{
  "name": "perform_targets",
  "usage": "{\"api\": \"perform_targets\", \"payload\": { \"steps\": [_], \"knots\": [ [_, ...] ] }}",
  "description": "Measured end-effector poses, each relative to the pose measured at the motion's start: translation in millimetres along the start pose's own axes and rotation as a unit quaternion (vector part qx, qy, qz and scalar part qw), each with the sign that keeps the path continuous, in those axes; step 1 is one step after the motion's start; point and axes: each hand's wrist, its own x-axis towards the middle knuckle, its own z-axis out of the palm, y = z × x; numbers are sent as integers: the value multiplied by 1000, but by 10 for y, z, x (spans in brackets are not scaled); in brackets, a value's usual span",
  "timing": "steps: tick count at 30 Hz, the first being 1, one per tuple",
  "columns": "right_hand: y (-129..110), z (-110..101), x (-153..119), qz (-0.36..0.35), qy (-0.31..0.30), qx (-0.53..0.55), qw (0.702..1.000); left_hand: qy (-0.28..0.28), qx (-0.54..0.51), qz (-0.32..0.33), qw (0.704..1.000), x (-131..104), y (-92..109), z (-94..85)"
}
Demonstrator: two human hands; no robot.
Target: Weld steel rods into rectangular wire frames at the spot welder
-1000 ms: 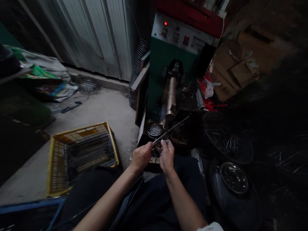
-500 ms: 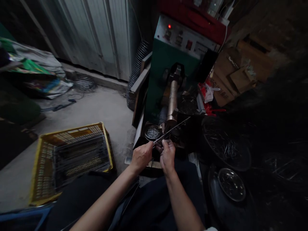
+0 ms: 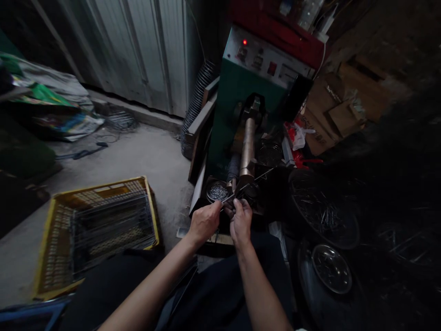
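Observation:
My left hand (image 3: 206, 223) is closed around the near end of a thin metal rod (image 3: 260, 176). The rod slants up to the right, passing close by the lower end of a thick copper-coloured bar (image 3: 247, 147) on a green machine (image 3: 223, 99); whether they touch I cannot tell. Just right of it, my right hand (image 3: 241, 223) is closed in a pinch, thumb uppermost. What lies between its fingertips is too small and dark to make out. Beyond my left hand sits a round dish (image 3: 207, 196) of small shiny metal pieces (image 3: 217, 191).
On the floor at left stands a yellow plastic crate (image 3: 48, 250) of wire racks (image 3: 113, 225). To the right are a dark basin (image 3: 351, 230) with metal rods and a shiny round dish (image 3: 348, 271). Cardboard boxes (image 3: 317, 133) and a ribbed hose (image 3: 196, 101) flank the machine.
The view has shifted slightly, so the machine sits a little lower in it. Both hands stay at nearly the same spot, still closed, with the rod at about the same slant.

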Motion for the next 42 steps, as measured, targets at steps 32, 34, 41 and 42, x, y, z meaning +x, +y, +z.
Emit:
{"api": "perform_targets", "payload": {
  "steps": [32, 34, 41, 42],
  "knots": [
    [-128, -183, 226, -71, 7, -97, 993, 19, -36, 23, 999, 262, 108, 106],
    [-135, -184, 238, -64, 10, -95, 993, 19, -41, 26, 999, 267, 98, 128],
    [-179, -270, 207, -48, -12, -127, 991, 37, -64, 53, 996, 246, 44, 96],
    [-171, -310, 166, -46, -12, -143, 989, 42, -67, 62, 995, 237, 31, 71]
  ]
}}
